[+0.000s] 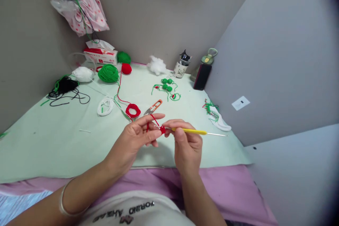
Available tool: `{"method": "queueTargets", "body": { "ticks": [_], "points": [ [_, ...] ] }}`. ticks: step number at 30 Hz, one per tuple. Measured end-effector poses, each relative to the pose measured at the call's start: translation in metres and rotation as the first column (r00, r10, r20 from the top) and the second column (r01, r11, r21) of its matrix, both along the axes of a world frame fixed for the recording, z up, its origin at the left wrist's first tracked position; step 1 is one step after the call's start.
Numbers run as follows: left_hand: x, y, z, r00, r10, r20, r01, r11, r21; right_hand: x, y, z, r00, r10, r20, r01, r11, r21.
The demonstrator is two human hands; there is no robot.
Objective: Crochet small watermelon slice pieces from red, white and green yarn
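Observation:
My left hand pinches a small red crochet piece between thumb and fingers, with red yarn looped over its raised index finger. In my right hand is a crochet hook with a yellow handle; its metal tip meets the red piece, and its thin other end points right. Both hands are close together above the table's front part. Just beyond them lie thread snips with an orange handle and a coil of red yarn. A red yarn ball sits farther back.
Green yarn, white yarn and black yarn lie at the left. Small green crocheted balls are mid-table. Behind stand a tissue box, white stuffing, a cup and a phone. Walls border the table.

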State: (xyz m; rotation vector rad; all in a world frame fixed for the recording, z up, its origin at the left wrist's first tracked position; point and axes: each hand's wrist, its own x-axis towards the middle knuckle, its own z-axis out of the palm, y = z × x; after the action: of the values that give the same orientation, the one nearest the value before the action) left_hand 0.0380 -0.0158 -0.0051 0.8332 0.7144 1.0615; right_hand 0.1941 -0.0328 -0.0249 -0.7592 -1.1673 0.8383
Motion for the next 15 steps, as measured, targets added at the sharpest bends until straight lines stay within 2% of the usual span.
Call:
{"method": "queueTargets", "body": {
  "ticks": [4,6,7,9,11,13,15],
  "points": [
    [0.003,-0.001,-0.002,1.000,-0.022,-0.021,0.023,0.998,0.052,-0.002,-0.001,0.000,0.993,-0.045,0.113,0.041,0.998,0.039],
    [0.005,-0.001,-0.002,1.000,0.006,-0.008,-0.005,1.000,0.030,-0.003,-0.002,-0.002,0.965,-0.119,0.233,0.093,0.989,0.119],
    [0.006,-0.001,-0.002,1.000,0.014,0.011,-0.014,1.000,0.004,-0.004,-0.003,-0.003,0.929,-0.186,0.319,0.127,0.972,0.197],
    [0.007,0.000,-0.002,0.997,-0.007,0.073,0.012,0.997,-0.072,-0.005,-0.005,-0.007,0.817,-0.351,0.458,0.174,0.906,0.385],
    [0.007,0.002,-0.005,0.989,-0.055,0.139,0.077,0.984,-0.159,-0.004,-0.005,-0.010,0.750,-0.443,0.490,0.183,0.852,0.491],
    [0.005,0.005,-0.007,0.983,-0.061,0.176,0.099,0.972,-0.212,-0.001,-0.004,-0.010,0.814,-0.403,0.419,0.217,0.880,0.423],
    [0.002,0.008,-0.009,0.984,-0.034,0.175,0.072,0.974,-0.216,0.002,-0.001,-0.006,0.920,-0.293,0.259,0.233,0.943,0.239]
  ]
}}
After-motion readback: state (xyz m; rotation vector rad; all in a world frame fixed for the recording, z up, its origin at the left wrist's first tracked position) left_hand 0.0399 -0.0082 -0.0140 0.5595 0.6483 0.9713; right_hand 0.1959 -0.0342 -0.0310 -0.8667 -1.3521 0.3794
